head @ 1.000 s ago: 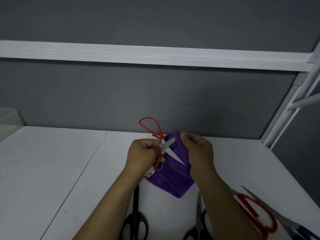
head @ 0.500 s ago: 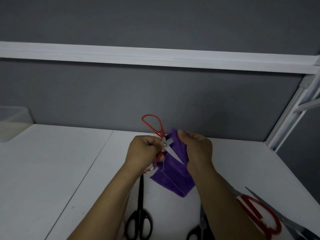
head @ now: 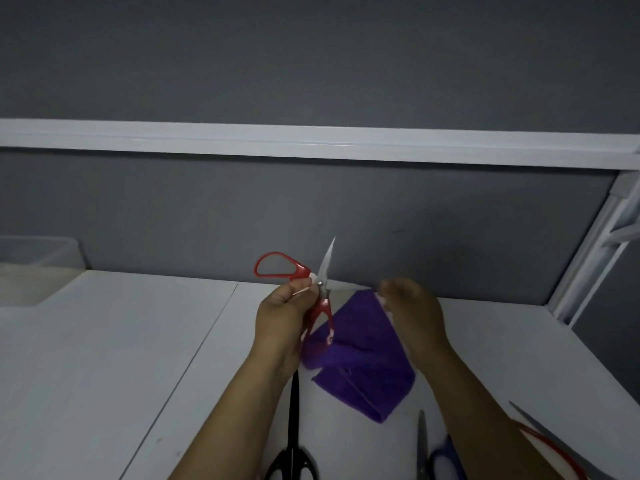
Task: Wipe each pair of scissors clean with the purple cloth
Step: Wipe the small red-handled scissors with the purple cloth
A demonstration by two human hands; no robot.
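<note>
My left hand [head: 282, 320] grips a pair of red-handled scissors [head: 320, 287] near the pivot. They are spread open: one blade points up, the other points right toward my right hand [head: 414, 313]. My right hand holds the purple cloth [head: 363, 362] by its upper corner, and the cloth hangs down to the white table [head: 121, 358]. The cloth is apart from the upper blade. The right hand's fingers are blurred.
Black-handled scissors [head: 293, 445] lie on the table below my left forearm. Blue-handled scissors [head: 433, 452] lie near the bottom edge. Large red-handled scissors [head: 561, 448] sit at the bottom right. A clear plastic box [head: 38, 258] stands at the far left. A grey wall is behind.
The red scissors have turned, so one blade now points up instead of down across the cloth. My right hand has slid right with the cloth, off that blade. The view has shifted down.
</note>
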